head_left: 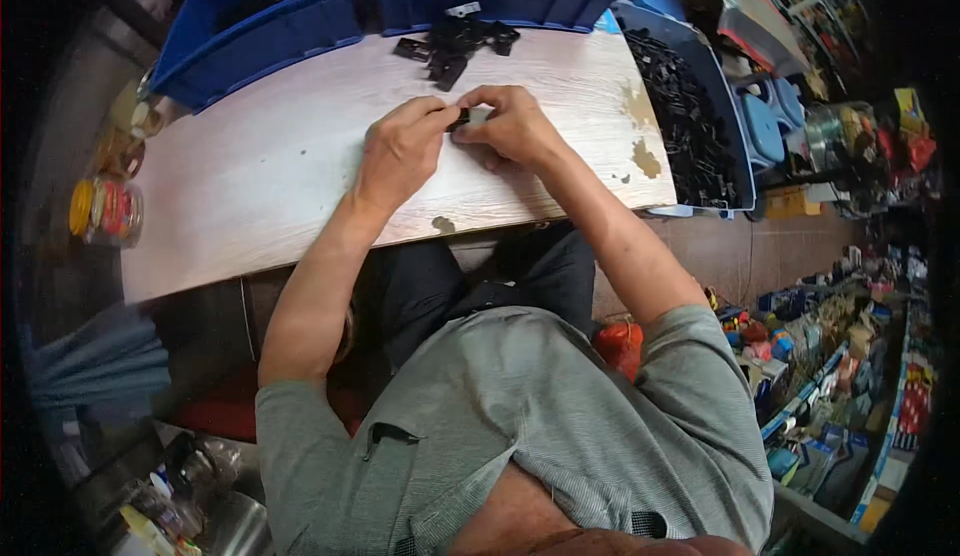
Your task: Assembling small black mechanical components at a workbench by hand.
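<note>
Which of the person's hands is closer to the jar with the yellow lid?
The left hand. It is to the right of the jar, across the white table; the right hand is farther right, just beyond the left one.

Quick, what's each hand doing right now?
Left hand: closed, pinching a small black plastic-looking piece.
Right hand: closed, pinching the same piece from the other side.

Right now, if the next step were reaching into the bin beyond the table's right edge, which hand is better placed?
Probably the right hand: it lies nearer the bin of black pieces; the left hand is farther off. Both hands hold a small black part.
</note>
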### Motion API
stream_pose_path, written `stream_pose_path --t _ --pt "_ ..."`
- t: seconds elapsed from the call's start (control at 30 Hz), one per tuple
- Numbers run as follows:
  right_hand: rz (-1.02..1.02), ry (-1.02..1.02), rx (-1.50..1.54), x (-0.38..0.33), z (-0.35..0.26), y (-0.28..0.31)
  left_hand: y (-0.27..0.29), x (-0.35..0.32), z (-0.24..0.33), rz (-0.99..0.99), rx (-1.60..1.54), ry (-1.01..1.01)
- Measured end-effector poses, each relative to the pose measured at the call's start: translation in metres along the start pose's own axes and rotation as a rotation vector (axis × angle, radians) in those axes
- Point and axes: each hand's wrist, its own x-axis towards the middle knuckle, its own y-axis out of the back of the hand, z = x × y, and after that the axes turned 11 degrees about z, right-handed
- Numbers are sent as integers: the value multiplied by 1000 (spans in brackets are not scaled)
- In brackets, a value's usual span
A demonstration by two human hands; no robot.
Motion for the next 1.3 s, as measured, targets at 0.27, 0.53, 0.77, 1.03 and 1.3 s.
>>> stream_pose_path --t 0.27,0.53,0.77,1.03,1.3 --pt "-6 -91 10 -3 -6 1 4 -4 13 -44 78 -106" --pt "43 20 -161 -3 -3 -1 9 -13 16 -99 144 -88" --pt "190 -380 228 -20 6 40 17 -16 3 53 272 274" --pt "771 -323 474 -17 57 179 -7 16 -9 -274 474 319" --pt "700 -252 464 -12 69 156 -37 15 -20 -14 539 133"
